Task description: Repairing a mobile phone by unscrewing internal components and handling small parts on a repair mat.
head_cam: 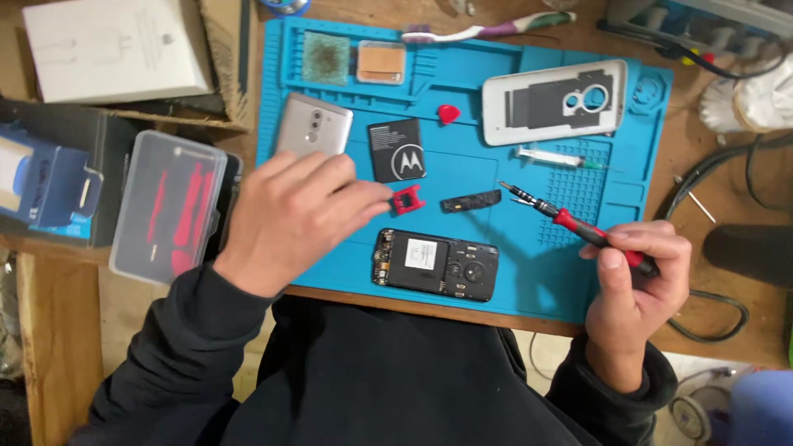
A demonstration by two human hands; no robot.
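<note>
My left hand [293, 216] hovers over the blue work mat [462, 169], fingertips touching a small red plastic part [406, 200]. My right hand [638, 281] grips a red-and-black precision screwdriver [570, 223], its tip pointing up-left above the mat. An opened phone [435, 264] with its inner board exposed lies at the mat's near edge between my hands. A black battery [397, 149] and a small black strip part [470, 201] lie just beyond it. A silver phone [313, 125] sits partly behind my left hand.
A white back cover [555, 102], a syringe [555, 157] and a red pick [447, 113] lie on the mat's far right. A toothbrush [479, 30] rests at its top edge. A clear tool case [167, 206] and boxes [116, 49] stand left. Cables [719, 198] run at right.
</note>
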